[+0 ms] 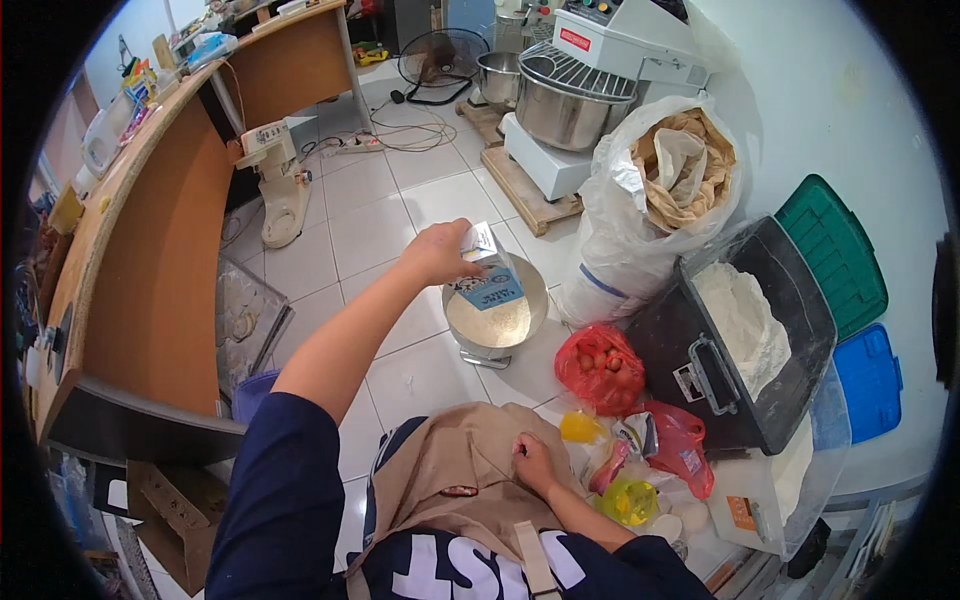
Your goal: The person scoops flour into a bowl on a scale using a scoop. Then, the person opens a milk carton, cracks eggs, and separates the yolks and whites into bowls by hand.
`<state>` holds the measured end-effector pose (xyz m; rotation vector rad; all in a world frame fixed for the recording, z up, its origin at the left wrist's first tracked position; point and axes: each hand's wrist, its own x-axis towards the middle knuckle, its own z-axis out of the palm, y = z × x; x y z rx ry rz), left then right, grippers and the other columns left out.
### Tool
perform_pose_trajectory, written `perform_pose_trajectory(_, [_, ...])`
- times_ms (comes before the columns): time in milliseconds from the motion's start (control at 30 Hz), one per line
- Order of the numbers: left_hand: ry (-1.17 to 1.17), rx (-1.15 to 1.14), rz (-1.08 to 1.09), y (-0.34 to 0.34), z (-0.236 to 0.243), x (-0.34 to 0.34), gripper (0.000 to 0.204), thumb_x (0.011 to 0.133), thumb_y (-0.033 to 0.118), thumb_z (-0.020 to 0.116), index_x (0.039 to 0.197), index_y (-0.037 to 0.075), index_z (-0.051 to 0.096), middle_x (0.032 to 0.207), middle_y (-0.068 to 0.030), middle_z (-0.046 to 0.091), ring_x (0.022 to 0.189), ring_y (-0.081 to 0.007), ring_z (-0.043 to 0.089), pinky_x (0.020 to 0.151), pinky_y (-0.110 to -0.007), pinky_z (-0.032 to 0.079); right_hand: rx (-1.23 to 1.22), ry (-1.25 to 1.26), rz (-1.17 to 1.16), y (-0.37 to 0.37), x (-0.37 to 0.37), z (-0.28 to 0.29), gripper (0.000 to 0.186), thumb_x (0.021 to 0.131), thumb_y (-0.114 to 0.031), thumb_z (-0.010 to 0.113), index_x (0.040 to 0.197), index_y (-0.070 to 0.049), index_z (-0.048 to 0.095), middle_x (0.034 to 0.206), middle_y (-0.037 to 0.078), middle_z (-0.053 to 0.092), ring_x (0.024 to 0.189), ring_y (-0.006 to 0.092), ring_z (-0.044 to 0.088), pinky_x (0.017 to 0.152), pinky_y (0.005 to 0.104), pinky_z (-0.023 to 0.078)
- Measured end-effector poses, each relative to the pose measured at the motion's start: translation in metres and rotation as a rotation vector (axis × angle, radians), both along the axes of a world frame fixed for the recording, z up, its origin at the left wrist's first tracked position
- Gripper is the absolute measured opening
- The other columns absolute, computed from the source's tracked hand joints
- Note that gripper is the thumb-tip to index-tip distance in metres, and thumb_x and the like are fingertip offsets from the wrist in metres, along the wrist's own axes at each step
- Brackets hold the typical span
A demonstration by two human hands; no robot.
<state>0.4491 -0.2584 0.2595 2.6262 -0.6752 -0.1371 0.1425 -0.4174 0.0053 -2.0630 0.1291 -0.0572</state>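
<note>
My left hand (442,255) is closed round the upper part of a blue and white carton (490,275). I hold the carton, tilted, above a round metal bowl (538,318). Pale powder (492,327) lies in the bowl, partly covered from sight by the carton. Whether anything is flowing out of the carton cannot be made out. Beneath the bowl, the front edge of a small scale (486,358) shows on the tiles. My right hand (534,462) rests as a fist on the brown apron (450,450) over my lap, with nothing visible in it.
To the right stand a red bag of eggs (600,370), a black tub (660,330) of flour and a large plastic-lined sack (610,250). Small packages and a yellow-green container (630,500) lie close by. A dough mixer (570,100) stands behind; a wooden counter (170,270) runs along the left.
</note>
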Motion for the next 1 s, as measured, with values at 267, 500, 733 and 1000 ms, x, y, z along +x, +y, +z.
perform_pose_trajectory(267, [0.036, 0.041, 0.047, -0.004, -0.014, -0.003, 0.057, 0.062, 0.038, 0.078, 0.103, 0.006, 0.055, 0.096, -0.0161, 0.063, 0.095, -0.0325, 0.059, 0.080, -0.040, 0.048, 0.025, -0.013, -0.015, 0.000, 0.000, 0.002, 0.008, 0.068, 0.004, 0.053, 0.073, -0.001, 0.050, 0.073, 0.013, 0.053, 0.071, 0.0278, 0.054, 0.064, 0.0325, 0.043])
perform_pose_trajectory(500, [-0.033, -0.092, 0.017, -0.008, -0.017, -0.003, 0.057, 0.063, 0.033, 0.078, 0.106, 0.006, 0.054, 0.098, -0.0161, 0.062, 0.094, -0.0315, 0.059, 0.080, -0.039, 0.047, 0.009, -0.021, 0.001, -0.002, 0.000, 0.002, 0.008, 0.067, 0.003, 0.053, 0.074, -0.001, 0.050, 0.073, 0.013, 0.054, 0.071, 0.0272, 0.055, 0.064, 0.0330, 0.043])
perform_pose_trajectory(733, [-0.153, -0.175, 0.018, -0.004, -0.049, -0.002, 0.058, 0.063, 0.029, 0.079, 0.109, 0.003, 0.054, 0.098, -0.0170, 0.062, 0.092, -0.0300, 0.060, 0.079, -0.038, 0.048, -0.002, 0.083, -0.006, 0.001, 0.000, 0.006, 0.009, 0.067, 0.003, 0.053, 0.074, -0.002, 0.051, 0.075, 0.014, 0.054, 0.072, 0.0291, 0.055, 0.064, 0.0343, 0.043])
perform_pose_trajectory(1000, [-0.012, -0.234, 0.129, -0.002, -0.067, 0.006, 0.057, 0.061, 0.023, 0.080, 0.106, 0.002, 0.053, 0.099, -0.0163, 0.060, 0.093, -0.0316, 0.058, 0.079, -0.038, 0.046, -0.007, -0.019, -0.016, 0.000, 0.000, -0.002, 0.008, 0.067, 0.003, 0.051, 0.074, -0.001, 0.050, 0.076, 0.015, 0.053, 0.074, 0.0304, 0.054, 0.064, 0.0360, 0.043])
